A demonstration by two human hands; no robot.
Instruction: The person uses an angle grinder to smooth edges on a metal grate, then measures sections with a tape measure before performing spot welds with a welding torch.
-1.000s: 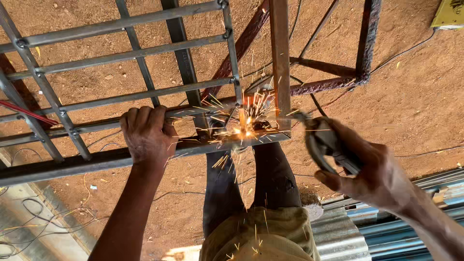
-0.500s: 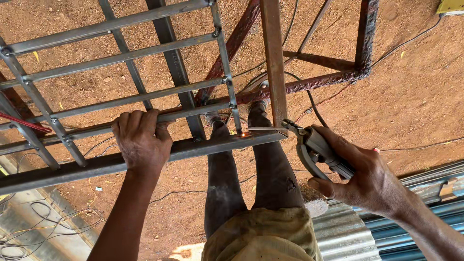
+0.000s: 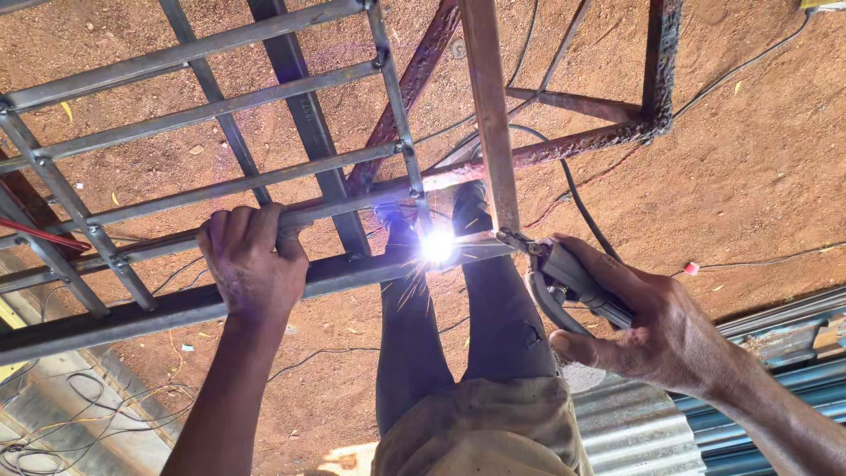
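1. Nearest the camera, the person's own legs in dark trousers (image 3: 414, 344) run up the middle of the view; the feet are hard to make out behind the glare and the bars
2. The right hand (image 3: 648, 330) comes in from the lower right, forearm cut off by the picture's edge, wrist bent a little; its fingers are wrapped tight around the handle of a welding electrode holder (image 3: 568, 282), thumb pointing left along the underside
3. The holder's tip points left toward a bright white arc (image 3: 438, 245), which sits on the lower bar of the metal grille frame (image 3: 176, 304), just where the upright rusty post (image 3: 489, 123) meets it; sparks fall below, and the electrode rod itself is lost in the glare
4. The left hand (image 3: 251, 264) reaches up from the bottom edge with a straight forearm, fingers curled over one horizontal bar of the frame and closed on it, knuckles toward the camera; the fingertips are hidden behind the bar
5. A black cable (image 3: 573, 189) curves away from the holder over the reddish dirt ground (image 3: 749, 132)
6. Corrugated metal sheets (image 3: 634, 423) lie at the lower right, partly hidden by the right arm
7. Farther off, a rusty square-tube frame (image 3: 656, 79) lies on the ground, its top cut off
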